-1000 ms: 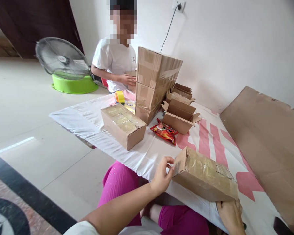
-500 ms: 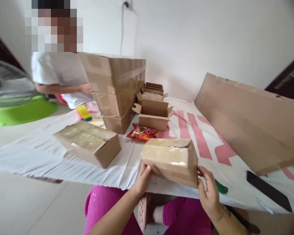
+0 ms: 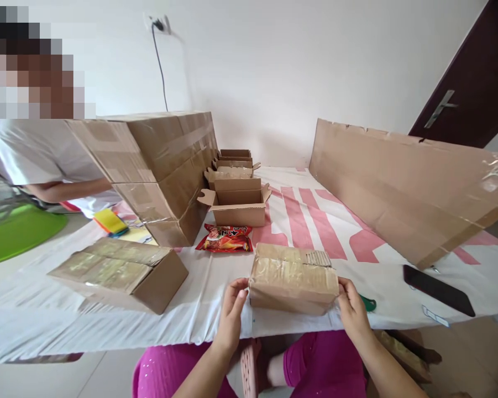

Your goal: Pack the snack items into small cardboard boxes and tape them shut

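A small taped cardboard box (image 3: 292, 296) rests at the near edge of the cloth-covered table, in front of me. At its left end is my left hand (image 3: 232, 309), fingers curled against the cardboard and thumb raised. My right hand (image 3: 350, 304) grips the opposite end, its fingertips partly hidden behind the corner. Clear tape crosses the top, where a torn strip of corrugation shows. Just behind lies a red food packet (image 3: 226, 239). A green-handled tool (image 3: 368, 302) pokes out beside my right hand, mostly hidden.
To the left sits another taped box (image 3: 120, 271). Stacked cardboard boxes (image 3: 166, 177) stand behind it, with open boxes (image 3: 239, 214) alongside. A large cardboard panel (image 3: 393, 182) rises at right, near a black phone (image 3: 438, 290). A person in a white shirt (image 3: 45, 155) is beyond the stack.
My view has swung to the right. The box I hold has turned squarer to me and sits flatter on the table; both hands remain at its ends.
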{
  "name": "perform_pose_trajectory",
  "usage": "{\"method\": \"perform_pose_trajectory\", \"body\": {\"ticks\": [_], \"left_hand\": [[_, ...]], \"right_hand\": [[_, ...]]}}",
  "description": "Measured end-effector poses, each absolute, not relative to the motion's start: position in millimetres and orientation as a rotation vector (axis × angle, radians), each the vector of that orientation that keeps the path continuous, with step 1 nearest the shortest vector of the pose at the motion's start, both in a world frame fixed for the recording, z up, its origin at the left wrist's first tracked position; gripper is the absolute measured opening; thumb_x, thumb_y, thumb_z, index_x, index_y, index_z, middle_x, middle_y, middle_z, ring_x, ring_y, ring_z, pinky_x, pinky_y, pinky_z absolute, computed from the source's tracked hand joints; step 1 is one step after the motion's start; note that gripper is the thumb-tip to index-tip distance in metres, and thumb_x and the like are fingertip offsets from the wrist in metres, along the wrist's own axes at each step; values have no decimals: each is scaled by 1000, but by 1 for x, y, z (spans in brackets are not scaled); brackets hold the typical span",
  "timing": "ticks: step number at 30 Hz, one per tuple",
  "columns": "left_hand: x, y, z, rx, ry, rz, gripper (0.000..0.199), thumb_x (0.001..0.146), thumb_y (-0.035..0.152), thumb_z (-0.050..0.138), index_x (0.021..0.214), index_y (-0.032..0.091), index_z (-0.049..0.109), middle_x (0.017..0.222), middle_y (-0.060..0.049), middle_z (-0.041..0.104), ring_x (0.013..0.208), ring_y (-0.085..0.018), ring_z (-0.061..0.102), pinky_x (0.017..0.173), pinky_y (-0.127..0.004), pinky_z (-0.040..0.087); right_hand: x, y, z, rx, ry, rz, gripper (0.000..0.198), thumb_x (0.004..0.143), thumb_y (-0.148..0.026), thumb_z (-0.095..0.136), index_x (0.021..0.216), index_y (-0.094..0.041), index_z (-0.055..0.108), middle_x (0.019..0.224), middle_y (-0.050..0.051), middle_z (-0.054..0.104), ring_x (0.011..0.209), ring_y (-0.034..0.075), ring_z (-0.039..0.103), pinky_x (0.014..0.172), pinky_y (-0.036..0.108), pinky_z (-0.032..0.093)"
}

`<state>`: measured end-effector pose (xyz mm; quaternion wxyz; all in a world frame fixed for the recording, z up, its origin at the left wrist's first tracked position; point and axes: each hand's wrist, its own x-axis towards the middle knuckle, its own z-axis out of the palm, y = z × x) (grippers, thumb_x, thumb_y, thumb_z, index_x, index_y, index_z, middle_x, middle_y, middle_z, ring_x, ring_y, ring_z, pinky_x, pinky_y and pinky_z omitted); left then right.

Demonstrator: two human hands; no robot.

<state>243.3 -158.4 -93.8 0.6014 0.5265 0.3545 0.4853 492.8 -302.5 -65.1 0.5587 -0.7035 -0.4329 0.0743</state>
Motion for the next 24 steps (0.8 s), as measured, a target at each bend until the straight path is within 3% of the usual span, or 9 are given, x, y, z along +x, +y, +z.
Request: {"method": "perform_pose_trajectory", "body": {"ticks": [3,7,10,13,16,20,24], "left_hand": [[242,-158,-84,1367,865,1090,45,85,57,57,112,21,57,115,-8,62,111,-26,57,97,-41,45],[248,-147,-61,1570,749,1090,53,87,56,53,128,23,50,136,-11,51,125,-29,49,102,-44,41],[253,-139,-45,1701,660,1073,50,87,53,57,127,25,51,143,-12,46,132,-30,43,106,-47,37],[257,-137,-32,1804,623,1102,35,86,50,60,107,22,62,140,-12,47,133,-30,41,109,-48,34],[260,-139,-26,1851,600,1129,30,87,49,58,88,20,66,135,-12,50,131,-29,43,109,-46,35],[265,-141,-27,1774,662,1165,33,87,50,59,92,19,67,121,-11,55,123,-28,50,105,-43,40],[268,-143,-28,1743,709,1184,36,85,52,60,95,18,67,115,-11,55,122,-29,51,103,-42,41]], "right_hand": [[501,-312,-68,-1654,-973,177,32,96,-43,41,108,-20,60,104,10,69,97,20,65,82,33,55],[504,-318,-58,-1658,-1109,27,34,95,-41,44,120,-21,56,123,13,61,114,23,59,91,38,53],[501,-317,-45,-1661,-1265,-95,32,92,-38,50,119,-21,57,129,13,56,119,26,55,94,43,51],[492,-316,-34,-1667,-1384,-147,24,90,-35,55,111,-23,58,121,12,59,114,26,55,94,47,50],[483,-314,-27,-1667,-1393,-182,28,90,-32,55,116,-23,54,116,11,60,110,25,57,92,45,51],[475,-309,-9,-1619,-1365,-472,45,87,-26,59,130,-21,46,120,13,57,112,28,56,94,49,49],[461,-296,18,-1578,-1640,-662,44,85,-18,62,127,-23,50,118,11,60,118,29,52,100,51,44]]}}
